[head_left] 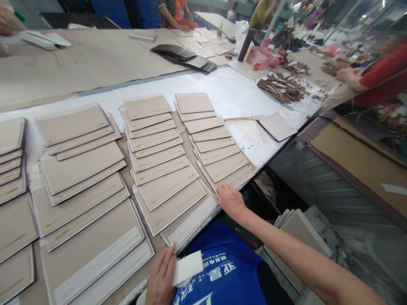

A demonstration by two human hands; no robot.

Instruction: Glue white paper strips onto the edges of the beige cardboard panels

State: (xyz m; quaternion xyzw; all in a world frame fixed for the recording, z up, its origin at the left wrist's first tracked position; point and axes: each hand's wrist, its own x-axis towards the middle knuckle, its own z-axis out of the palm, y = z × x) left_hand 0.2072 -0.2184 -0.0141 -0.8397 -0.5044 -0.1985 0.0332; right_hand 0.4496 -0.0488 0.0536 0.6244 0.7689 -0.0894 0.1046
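My left hand is at the table's front edge, its fingers together and a small white strip in its grip. Its fingertips reach the front beige panel of the middle row, which has a pale band along its near side. My right hand rests with curled fingers where this panel's right corner meets the front panel of the right row; whatever is under its fingers is hidden. Overlapping beige panels in the left row bear thin brownish streaks near their lower edges.
Two or so loose panels lie at the table's right edge. Further back are dark sheets, brown strips and a pink basket. Panels stand below on the right. A co-worker in a red sleeve works at right; others work behind.
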